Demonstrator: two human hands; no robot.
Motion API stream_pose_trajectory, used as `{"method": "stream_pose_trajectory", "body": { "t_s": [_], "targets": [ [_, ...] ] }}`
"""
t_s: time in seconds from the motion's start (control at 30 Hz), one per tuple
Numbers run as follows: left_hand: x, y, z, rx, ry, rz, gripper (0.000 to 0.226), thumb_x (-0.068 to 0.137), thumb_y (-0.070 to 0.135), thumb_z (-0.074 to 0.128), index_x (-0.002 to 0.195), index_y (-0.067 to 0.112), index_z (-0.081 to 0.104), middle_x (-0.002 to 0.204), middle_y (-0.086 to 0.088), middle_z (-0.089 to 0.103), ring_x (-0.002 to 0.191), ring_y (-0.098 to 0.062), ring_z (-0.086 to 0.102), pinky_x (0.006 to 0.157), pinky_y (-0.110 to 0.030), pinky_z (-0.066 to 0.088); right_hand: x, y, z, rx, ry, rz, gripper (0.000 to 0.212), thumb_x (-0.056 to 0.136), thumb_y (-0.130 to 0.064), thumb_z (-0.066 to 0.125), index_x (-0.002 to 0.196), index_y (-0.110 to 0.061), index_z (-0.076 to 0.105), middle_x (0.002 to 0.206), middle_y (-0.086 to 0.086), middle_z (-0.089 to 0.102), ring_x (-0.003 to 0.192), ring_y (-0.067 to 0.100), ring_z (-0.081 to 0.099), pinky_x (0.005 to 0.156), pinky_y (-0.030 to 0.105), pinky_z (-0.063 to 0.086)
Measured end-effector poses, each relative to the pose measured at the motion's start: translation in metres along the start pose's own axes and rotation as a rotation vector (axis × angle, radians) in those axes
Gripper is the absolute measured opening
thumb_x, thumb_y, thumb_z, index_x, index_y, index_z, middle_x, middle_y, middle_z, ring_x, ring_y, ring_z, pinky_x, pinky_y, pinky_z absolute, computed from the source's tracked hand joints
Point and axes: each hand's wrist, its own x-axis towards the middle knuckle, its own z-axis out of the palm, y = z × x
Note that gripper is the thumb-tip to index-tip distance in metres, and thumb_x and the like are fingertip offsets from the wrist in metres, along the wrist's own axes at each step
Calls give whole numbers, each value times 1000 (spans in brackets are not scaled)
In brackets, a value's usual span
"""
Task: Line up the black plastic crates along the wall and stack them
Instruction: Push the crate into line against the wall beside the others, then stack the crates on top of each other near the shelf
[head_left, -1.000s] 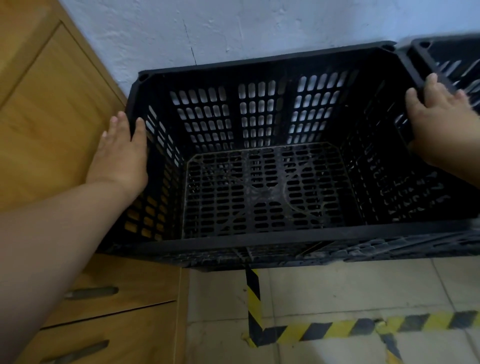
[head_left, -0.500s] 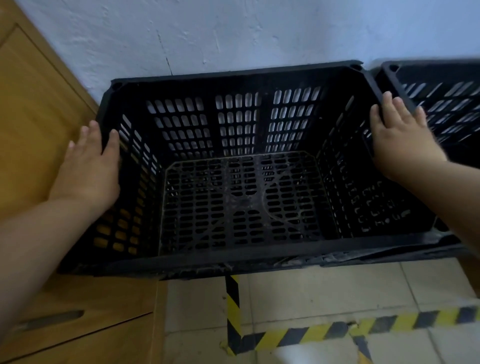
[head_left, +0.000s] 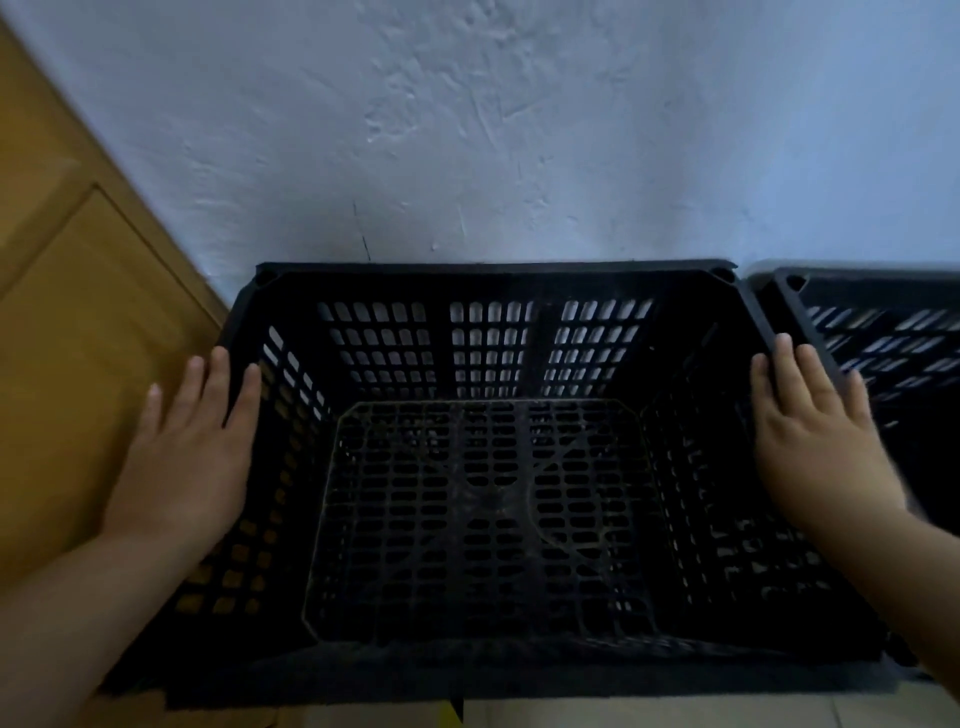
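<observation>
Crate (head_left: 483, 509) long side along wall (head_left: 519, 130), mouth up, flat-open hands (head_left: 192, 457) (head_left: 815, 441) pressing ends.

- My view has tipped up: more wall (head_left: 519, 130), and the floor's striped tape is nearly gone.
- Left hand (head_left: 182, 457) has flattened, fingers spread.
- The crate (head_left: 493, 283) sits lower in view.

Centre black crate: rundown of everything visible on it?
The centre black crate is open-topped black plastic with slotted lattice walls and a grid floor with diagonal ribs. It is empty and upright, its far rim against the white wall, between a wooden cabinet and a second black crate. The left hand and right hand lie flat on its side rims.
</observation>
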Motion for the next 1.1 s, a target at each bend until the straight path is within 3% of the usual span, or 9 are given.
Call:
{"method": "stream_pose_trajectory", "body": {
  "t_s": [0.07,0.23,0.37,0.47,0.53,0.63,0.83,1.0,1.1],
  "targets": [
    [-1,-1,0,-6,5,0,92,80,10,59,146,11,-5,156,-17,-2,144,-31,1,115,-49,8,0,1,3,0,-40,7,80,72,-1,64,141,6,22,152,22,13,142,35,7,110,38,-20],
    [-1,-2,7,-12,18,7,96,76,5,61,142,13,-8,154,-15,-6,144,-30,3,114,-50,8,-2,0,4,9,-52,33,77,74,-1,57,141,3,20,152,19,7,137,16,-32,108,36,-25],
    [0,-1,8,18,33,1,97,74,5,65,145,12,0,155,-18,1,143,-32,7,113,-51,9,-3,-2,1,-19,-61,55,71,78,-3,45,142,1,14,152,16,0,140,21,-25,107,37,-27],
    [4,0,6,88,-23,-28,97,81,15,59,143,14,-15,153,-15,-15,143,-30,-6,112,-45,-18,2,-7,-4,-29,-60,53,70,87,-8,35,142,-4,-7,148,13,-22,138,22,-22,98,37,-36],
    [-1,5,-1,148,-70,-58,99,81,24,58,142,13,-19,148,-13,-24,143,-30,-8,97,-40,-37,1,-6,-9,-2,-68,56,69,90,-11,27,139,-8,-21,142,9,-36,131,19,-32,89,37,-41],
    [-7,23,-17,191,-98,-37,94,84,40,46,141,14,-24,139,-12,-38,142,-29,-17,81,-37,-45,-3,1,-23,68,-139,39,69,92,-22,23,140,-20,-28,139,0,-43,128,13,-39,91,39,-40],
    [0,108,-109,-1,18,125,90,87,46,43,137,18,-26,140,-10,-38,140,-23,-25,83,-29,-45,-31,91,-71,268,-49,391,67,92,-41,27,145,-28,-11,156,-2,-19,142,14,-19,113,45,-13],
    [-5,229,-186,-210,106,243,81,91,47,34,145,18,-19,152,-12,-29,142,-26,-23,112,-37,-19,-85,218,-56,204,-120,541,66,92,-40,27,145,-29,-11,156,-3,-18,142,13,-18,114,46,-11],
    [-10,311,-208,-305,128,298,77,92,47,29,144,19,-20,151,-11,-30,142,-23,-22,112,-37,-15,-101,290,-29,158,-196,566,67,92,-38,26,145,-28,-14,155,-3,-21,141,14,-20,116,46,-9]
  ]
}}
